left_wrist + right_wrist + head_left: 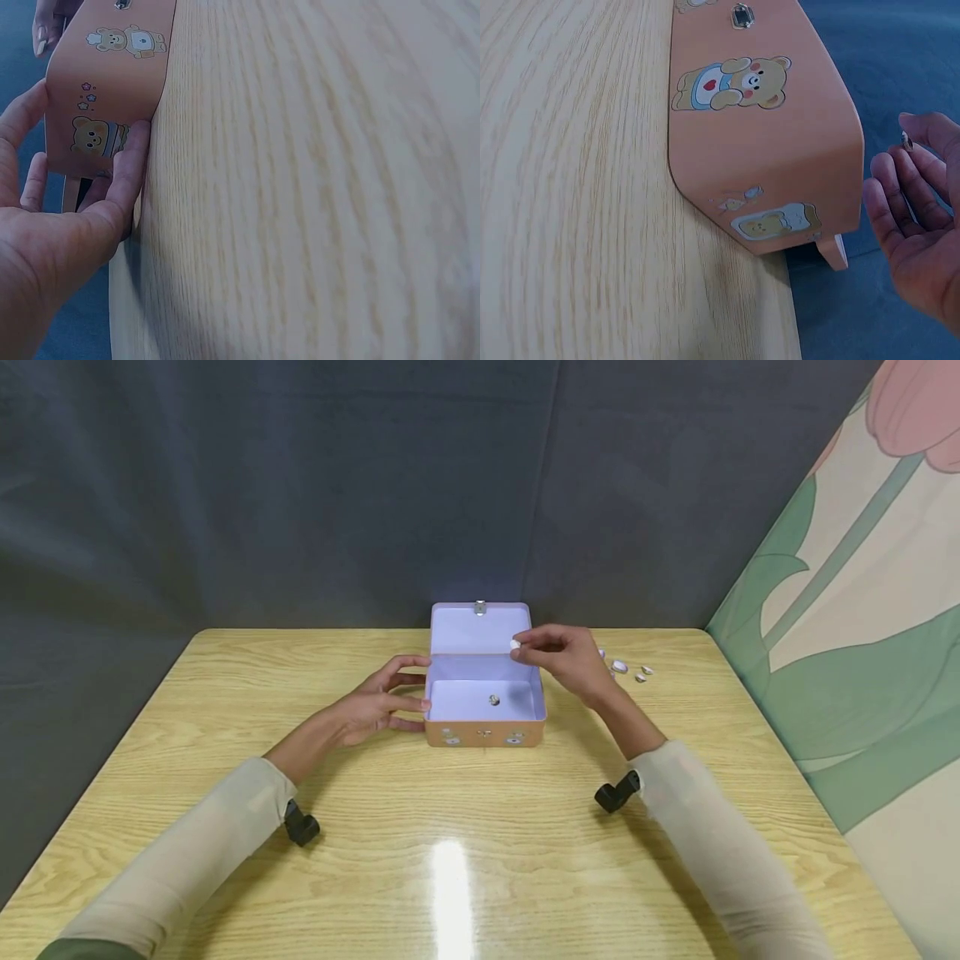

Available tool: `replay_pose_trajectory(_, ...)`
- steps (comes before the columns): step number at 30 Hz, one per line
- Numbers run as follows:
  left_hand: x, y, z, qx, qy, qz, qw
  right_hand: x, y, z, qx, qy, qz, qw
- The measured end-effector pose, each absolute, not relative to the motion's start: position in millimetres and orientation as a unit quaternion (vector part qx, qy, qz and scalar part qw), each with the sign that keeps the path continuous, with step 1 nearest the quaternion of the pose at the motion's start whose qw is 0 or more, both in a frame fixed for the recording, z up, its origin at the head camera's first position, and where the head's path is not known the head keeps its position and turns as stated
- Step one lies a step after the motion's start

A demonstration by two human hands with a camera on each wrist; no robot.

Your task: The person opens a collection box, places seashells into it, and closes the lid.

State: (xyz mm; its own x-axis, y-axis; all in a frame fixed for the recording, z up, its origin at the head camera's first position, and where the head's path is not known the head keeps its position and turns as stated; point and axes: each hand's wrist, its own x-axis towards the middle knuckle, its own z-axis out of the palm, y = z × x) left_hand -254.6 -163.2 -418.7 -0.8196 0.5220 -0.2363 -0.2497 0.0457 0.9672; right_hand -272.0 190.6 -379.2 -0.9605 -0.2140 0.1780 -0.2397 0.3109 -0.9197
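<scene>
A small orange tin box (484,734) with bear pictures and a pale lilac inside stands with its hinged lid (480,631) up. On its floor lies one small shiny piece (494,700). My left hand (371,700) is at the box's left end, its spread fingers and thumb touching that wall. Over the right side of the box, my right hand (566,660) pinches a small shiny white piece (515,644) between thumb and fingertips. In the right wrist view this piece (907,141) looks thin and has a metallic edge; its exact kind I cannot tell.
Several small pieces, among them a white one (619,666) and a darker one (641,677), lie on the wooden table (360,860) to the right of the box. A dark curtain (360,493) hangs behind, and a flower-patterned cloth (877,677) borders the right side.
</scene>
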Motion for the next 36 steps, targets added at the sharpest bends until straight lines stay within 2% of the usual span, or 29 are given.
replay_pose_trajectory(20,-252.1,-163.7,-417.0,0.104,0.669,0.680,0.280,-276.3,172.9,-382.8,0.139,-0.811,0.568,-0.017)
replay_pose_trajectory(36,-253.9,-160.9,-415.8,0.101,0.670,0.678,0.285,-267.8,205.9,-382.0,0.117,-0.810,0.574,0.026)
